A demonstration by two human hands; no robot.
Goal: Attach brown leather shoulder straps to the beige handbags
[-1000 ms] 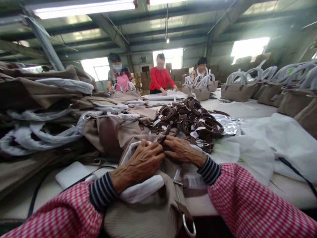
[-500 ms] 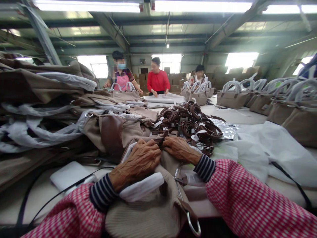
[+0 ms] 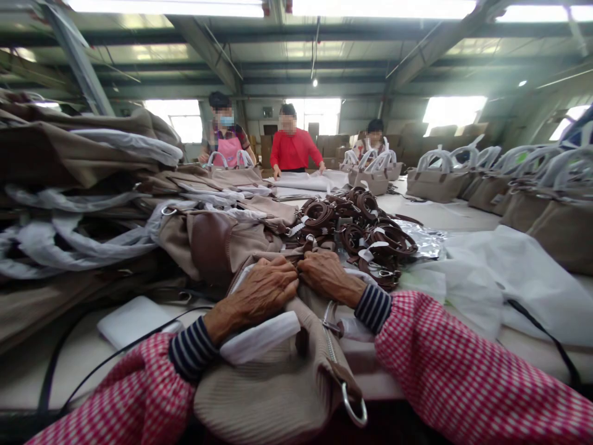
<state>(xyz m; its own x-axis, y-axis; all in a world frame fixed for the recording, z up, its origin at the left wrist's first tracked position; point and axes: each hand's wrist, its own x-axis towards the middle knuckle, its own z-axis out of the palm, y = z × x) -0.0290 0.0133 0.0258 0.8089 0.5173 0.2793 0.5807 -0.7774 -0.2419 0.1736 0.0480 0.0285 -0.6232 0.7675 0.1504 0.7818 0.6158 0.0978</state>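
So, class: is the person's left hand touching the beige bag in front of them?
Touching. The head view shows the left hand lying flat on the beige bag, fingers pressed onto its top edge, with no gap visible.

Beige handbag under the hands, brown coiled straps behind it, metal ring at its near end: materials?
Beige ribbed handbag: looks like woven or ribbed fabric, matte; fine parallel ridges show, with brown, likely leather or faux-leather trim. Brown coiled straps: smooth with a slight sheen, leather or imitation; cannot tell which. Silver D-shaped ring: bright polished metal. Left hand and right hand press on the bag's top.
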